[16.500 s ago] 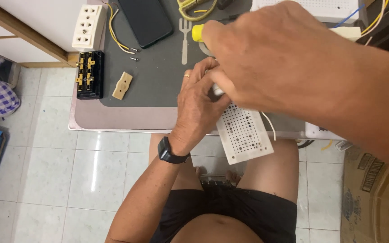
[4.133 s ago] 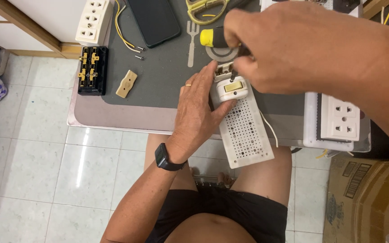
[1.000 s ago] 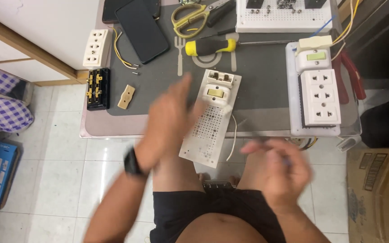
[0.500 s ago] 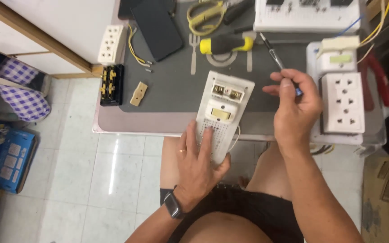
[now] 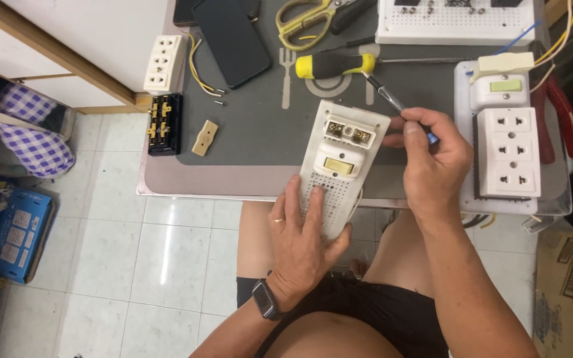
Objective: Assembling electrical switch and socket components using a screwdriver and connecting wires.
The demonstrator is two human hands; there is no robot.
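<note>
So the left hand (image 5: 303,248) is pressed flat, fingers spread, over the lower perforated end of a white rectangular plastic mounting board (image 5: 339,166), which lies partly on the grey desk mat (image 5: 253,126) and partly hanging past the table edge over the lap. The board carries a cream switch block with a yellowish rocker (image 5: 339,162) and, above it, a small terminal piece with two brass screw terminals (image 5: 346,131). The right hand (image 5: 432,162) is pinched shut around a slim screwdriver with a blue grip and a thin dark shaft (image 5: 392,99), tip pointing up and away, just beside the board's top right corner and not on a screw yet. If I were doing this, I'd slide the board further onto the mat first, since the overhanging end looks like it could rock under pressure. Keep that flat palm where it is, well clear of the terminals, bring the tip straight down into the slot and seat it before turning, otherwise I reckon it skates off the brass. The fat yellow-and-black handled screwdriver (image 5: 329,65) lying near the top of the board looks too big for those screws anyway. A finished white socket board (image 5: 505,152) sits to the right, well apart.
</note>
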